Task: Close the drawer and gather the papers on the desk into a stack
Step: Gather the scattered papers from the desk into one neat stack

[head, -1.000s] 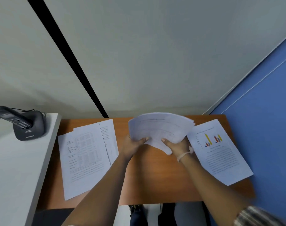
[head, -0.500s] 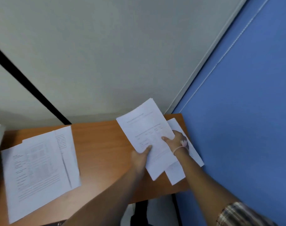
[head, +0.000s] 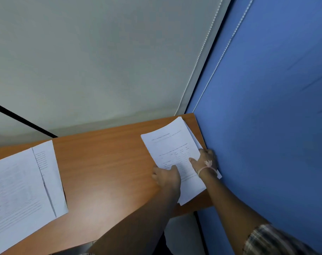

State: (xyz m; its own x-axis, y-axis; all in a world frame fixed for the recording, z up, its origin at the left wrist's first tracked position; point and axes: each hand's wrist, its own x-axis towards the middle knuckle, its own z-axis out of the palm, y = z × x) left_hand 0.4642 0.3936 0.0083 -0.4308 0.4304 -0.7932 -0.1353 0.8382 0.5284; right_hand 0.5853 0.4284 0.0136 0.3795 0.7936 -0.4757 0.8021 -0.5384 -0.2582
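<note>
A bundle of white printed papers (head: 172,144) lies on the right end of the brown wooden desk (head: 105,162), on top of another sheet whose edges stick out on the right. My left hand (head: 165,176) grips the bundle's left edge, thumb on top. My right hand (head: 204,161) grips the right edge, thumb across the print, close to the blue wall. A second group of printed sheets (head: 22,190) lies flat at the left end of the desk, untouched. No drawer is in view.
A blue wall panel (head: 266,126) runs along the desk's right edge. A grey wall (head: 101,61) stands behind the desk, with a bead cord (head: 198,57) hanging in the corner.
Both hands carried the fanned bundle to the right and laid it down on the chart sheet by the blue wall. The view swung right, so the phone on the left is gone.
</note>
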